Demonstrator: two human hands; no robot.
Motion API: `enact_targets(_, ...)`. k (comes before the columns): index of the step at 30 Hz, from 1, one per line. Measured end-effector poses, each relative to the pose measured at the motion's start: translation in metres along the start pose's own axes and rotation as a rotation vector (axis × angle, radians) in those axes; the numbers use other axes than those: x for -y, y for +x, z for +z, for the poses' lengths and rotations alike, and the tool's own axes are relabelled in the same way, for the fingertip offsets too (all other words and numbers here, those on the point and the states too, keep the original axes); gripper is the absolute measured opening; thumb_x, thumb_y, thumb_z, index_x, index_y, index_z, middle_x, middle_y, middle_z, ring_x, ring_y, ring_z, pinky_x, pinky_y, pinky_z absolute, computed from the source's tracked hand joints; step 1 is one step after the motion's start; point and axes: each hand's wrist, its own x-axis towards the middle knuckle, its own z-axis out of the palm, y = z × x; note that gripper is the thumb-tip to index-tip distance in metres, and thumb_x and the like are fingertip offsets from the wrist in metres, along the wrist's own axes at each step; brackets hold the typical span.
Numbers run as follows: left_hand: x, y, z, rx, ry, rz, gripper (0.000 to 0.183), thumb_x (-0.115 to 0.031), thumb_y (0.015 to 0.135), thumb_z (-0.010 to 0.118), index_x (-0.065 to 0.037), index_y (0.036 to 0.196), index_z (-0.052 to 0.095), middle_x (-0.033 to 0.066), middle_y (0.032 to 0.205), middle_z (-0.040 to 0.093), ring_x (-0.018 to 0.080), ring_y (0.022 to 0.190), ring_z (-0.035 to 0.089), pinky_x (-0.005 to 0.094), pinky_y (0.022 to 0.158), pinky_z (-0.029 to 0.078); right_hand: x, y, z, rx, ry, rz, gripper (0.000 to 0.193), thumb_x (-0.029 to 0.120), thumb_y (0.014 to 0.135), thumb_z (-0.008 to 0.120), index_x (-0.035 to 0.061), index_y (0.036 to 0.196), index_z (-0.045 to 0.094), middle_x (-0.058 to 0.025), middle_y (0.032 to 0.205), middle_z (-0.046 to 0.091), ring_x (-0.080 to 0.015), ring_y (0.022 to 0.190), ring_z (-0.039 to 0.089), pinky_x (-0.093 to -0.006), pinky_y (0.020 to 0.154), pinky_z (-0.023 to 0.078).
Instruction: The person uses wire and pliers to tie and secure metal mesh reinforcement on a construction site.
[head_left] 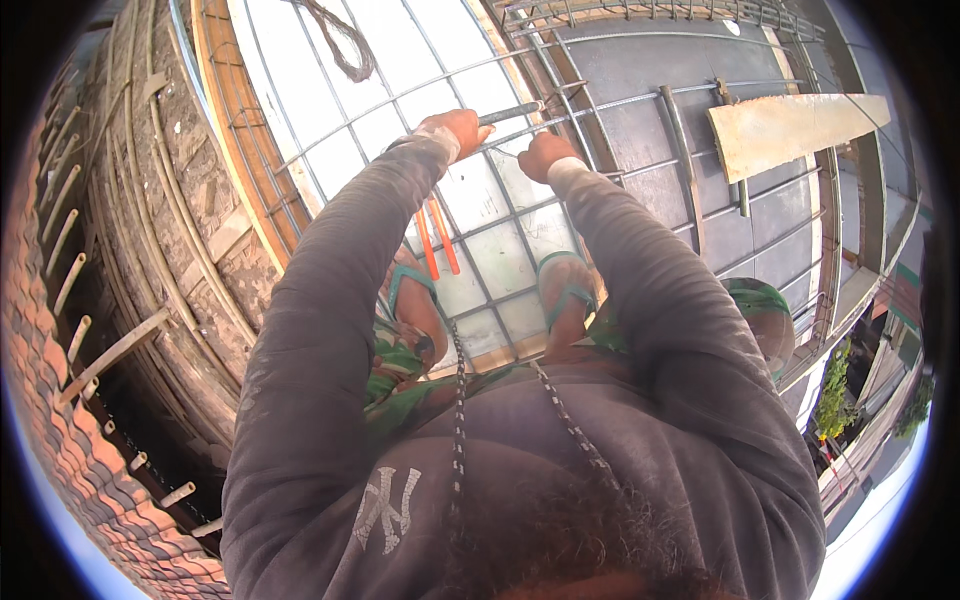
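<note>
My left hand point(455, 128) was closed around a short metal tool point(510, 113), its tip at two o'clock on the rebar grid point(560, 110). My right hand point(542, 152) was clenched on a bar just beside it; whether it also held tie wire, I could not tell. A slip could have pitched me forward, since my two sandalled feet point(565, 290) balanced on thin bars. One pair of orange-handled cutters point(436, 238) lay at six o'clock, one plank point(795, 130) at three.
</note>
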Motion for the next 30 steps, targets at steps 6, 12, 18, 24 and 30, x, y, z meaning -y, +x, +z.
enact_targets(6, -0.001, 0.01, 0.017, -0.063, 0.099, -0.012, 0.059, -0.052, 0.108, 0.045, 0.0, 0.123, 0.07, 0.0215, 0.118, 0.074, 0.0378, 0.113, 0.071, 0.0494, 0.096, 0.056, 0.0, -0.007, 0.011, 0.014, -0.005, 0.008, 0.046, 0.025, 0.092, 0.06, -0.0048, 0.124, 0.07, -0.0282, 0.131, 0.067, -0.0403, 0.125, 0.065, -0.0452, 0.107, 0.051)
enact_targets(12, 0.066, -0.047, -0.048, -0.478, -0.087, 0.117, 0.061, -0.052, 0.108, 0.049, 0.005, 0.124, 0.065, 0.0255, 0.103, 0.074, 0.0394, 0.097, 0.074, 0.0484, 0.087, 0.057, 0.013, -0.007, -0.004, 0.046, 0.009, 0.021, 0.043, 0.023, 0.094, 0.062, -0.004, 0.126, 0.071, -0.0267, 0.133, 0.068, -0.0394, 0.125, 0.066, -0.0451, 0.108, 0.051)
enact_targets(18, 0.08, -0.06, -0.074, -0.625, -0.856, 0.216, 0.046, -0.042, 0.106, 0.06, 0.004, 0.112, 0.065, 0.0061, 0.083, 0.065, 0.0084, 0.067, 0.056, 0.0265, 0.061, 0.049, 0.034, -0.022, -0.019, 0.022, -0.013, 0.086, 0.041, 0.023, 0.093, 0.065, -0.002, 0.125, 0.072, -0.0237, 0.132, 0.069, -0.0377, 0.123, 0.068, -0.0434, 0.105, 0.053)
enact_targets(24, 0.036, -0.026, -0.015, -0.594, -0.944, 0.18, 0.047, -0.039, 0.103, 0.062, 0.004, 0.121, 0.064, 0.0113, 0.092, 0.069, 0.0163, 0.076, 0.063, 0.0332, 0.07, 0.052, 0.04, -0.037, -0.005, -0.031, -0.033, 0.094, 0.04, 0.022, 0.09, 0.063, -0.001, 0.121, 0.074, -0.0227, 0.13, 0.07, -0.0364, 0.123, 0.068, -0.0428, 0.103, 0.054)
enact_targets(30, -0.01, 0.015, -0.003, -0.466, -0.68, 0.162, 0.058, -0.043, 0.102, 0.059, 0.004, 0.136, 0.059, 0.0286, 0.124, 0.068, 0.0422, 0.119, 0.064, 0.0433, 0.102, 0.05, 0.035, -0.035, -0.003, -0.069, -0.037, 0.102, 0.043, 0.022, 0.09, 0.06, -0.0016, 0.124, 0.071, -0.0222, 0.133, 0.069, -0.0368, 0.126, 0.065, -0.0434, 0.105, 0.052)
